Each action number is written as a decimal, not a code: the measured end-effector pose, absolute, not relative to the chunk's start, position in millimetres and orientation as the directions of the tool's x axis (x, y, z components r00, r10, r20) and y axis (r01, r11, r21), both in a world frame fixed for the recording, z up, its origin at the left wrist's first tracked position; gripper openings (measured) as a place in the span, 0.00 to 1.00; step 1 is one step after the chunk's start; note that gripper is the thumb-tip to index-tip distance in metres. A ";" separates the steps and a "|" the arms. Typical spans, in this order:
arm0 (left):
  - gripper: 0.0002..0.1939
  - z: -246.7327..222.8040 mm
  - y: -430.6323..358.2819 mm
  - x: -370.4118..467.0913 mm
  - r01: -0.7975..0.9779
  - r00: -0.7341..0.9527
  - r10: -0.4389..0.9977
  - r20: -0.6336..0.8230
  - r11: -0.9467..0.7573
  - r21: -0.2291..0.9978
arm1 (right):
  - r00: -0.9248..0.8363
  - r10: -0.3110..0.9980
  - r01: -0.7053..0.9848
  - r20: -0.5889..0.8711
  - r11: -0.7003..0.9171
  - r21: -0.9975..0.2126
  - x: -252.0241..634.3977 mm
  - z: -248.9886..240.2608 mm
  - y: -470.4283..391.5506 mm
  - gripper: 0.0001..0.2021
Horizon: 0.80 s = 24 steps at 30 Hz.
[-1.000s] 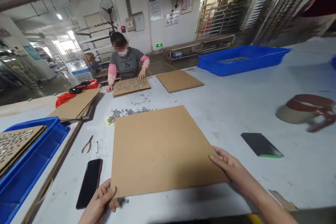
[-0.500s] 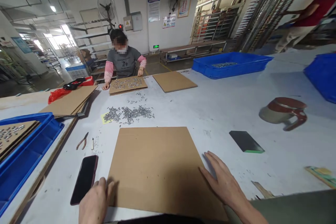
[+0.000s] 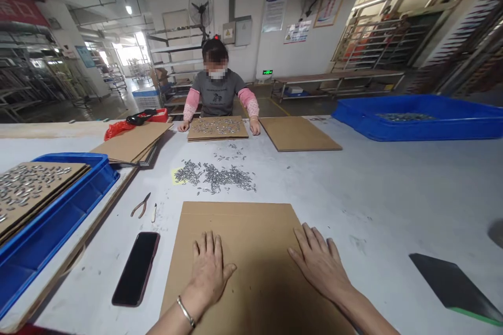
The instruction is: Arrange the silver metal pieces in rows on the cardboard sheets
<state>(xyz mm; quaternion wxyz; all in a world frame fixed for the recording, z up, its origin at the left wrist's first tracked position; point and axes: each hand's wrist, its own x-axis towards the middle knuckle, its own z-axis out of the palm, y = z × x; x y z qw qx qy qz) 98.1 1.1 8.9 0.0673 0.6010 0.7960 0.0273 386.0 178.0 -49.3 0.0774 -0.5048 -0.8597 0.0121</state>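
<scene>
A flat brown cardboard sheet (image 3: 243, 225) lies on the white table right in front of me. My left hand (image 3: 210, 269) rests palm down on its left half, fingers outstretched, a silver bangle at the wrist. Over the sheet's right edge lies my right hand (image 3: 320, 261), also flat with its fingers apart. Neither hand holds anything. Just beyond the sheet's far edge is a loose heap of small silver metal pieces (image 3: 228, 177), partly on a yellow slip (image 3: 177, 176). Left of the sheet lies a dark phone (image 3: 137, 269).
Pliers (image 3: 140, 205) and a small white-handled tool (image 3: 154, 213) lie beyond the phone. A blue tray (image 3: 78, 204) holds piece-covered cardboard at left. A co-worker (image 3: 218, 94) sits opposite. A blue bin (image 3: 416, 128) and a dark block (image 3: 451, 282) are at right.
My left hand has moved from the sheet's left edge onto its surface and spread flat. My right hand stays at the right edge, slightly turned. The view has swung right.
</scene>
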 end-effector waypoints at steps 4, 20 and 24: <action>0.40 20.9 16.3 95.6 0.945 -0.276 0.961 0.011 0.270 0.182 | -0.535 0.836 0.827 0.125 0.548 -0.123 365.3 -18.0 206.2 0.33; 0.25 -0.3 83.7 115.0 0.987 -0.043 0.969 0.245 0.004 0.160 | -0.376 0.914 0.910 -0.150 0.334 -0.247 410.2 51.9 256.4 0.17; 0.23 3.9 82.5 122.3 0.990 -0.072 0.974 0.215 0.042 0.138 | -0.488 0.873 0.814 0.006 0.457 -0.359 363.3 46.7 269.0 0.21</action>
